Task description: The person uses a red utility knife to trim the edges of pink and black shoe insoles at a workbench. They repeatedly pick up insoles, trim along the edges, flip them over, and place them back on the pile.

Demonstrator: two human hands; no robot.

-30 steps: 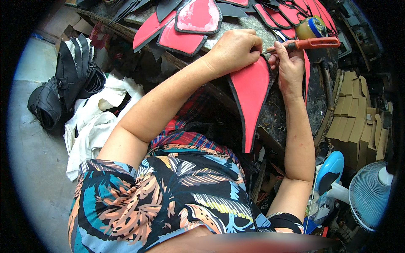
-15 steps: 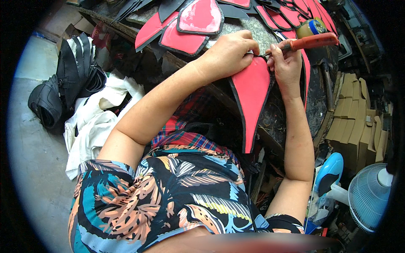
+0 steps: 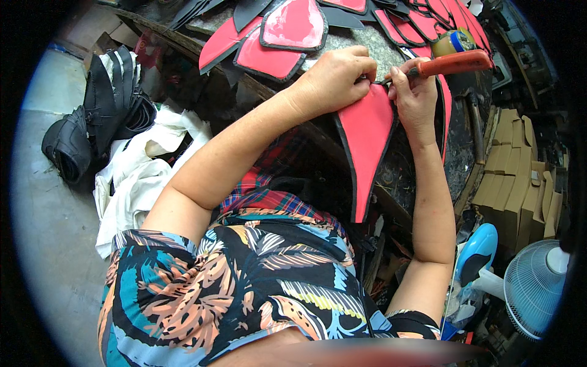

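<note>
My left hand (image 3: 342,79) is closed on the upper edge of a long red panel with a black border (image 3: 369,128). The panel tapers to a narrow end that hangs over the bench edge toward me. In my right hand (image 3: 416,101) is a red-handled tool (image 3: 455,63), its handle pointing right. Its thin dark end reaches left to the panel's top edge, by my left fingertips. I cannot tell what kind of tip it has.
Several black-edged red pieces (image 3: 292,25) lie along the far bench. At the back right stands a jar (image 3: 452,43). To the right are cardboard boxes (image 3: 501,183) and a fan (image 3: 538,287). Black material (image 3: 98,116) and white cloth (image 3: 137,171) lie at left.
The view has shifted slightly. Both hands keep their grips at the panel's top edge, with only a small shift of the fingers.
</note>
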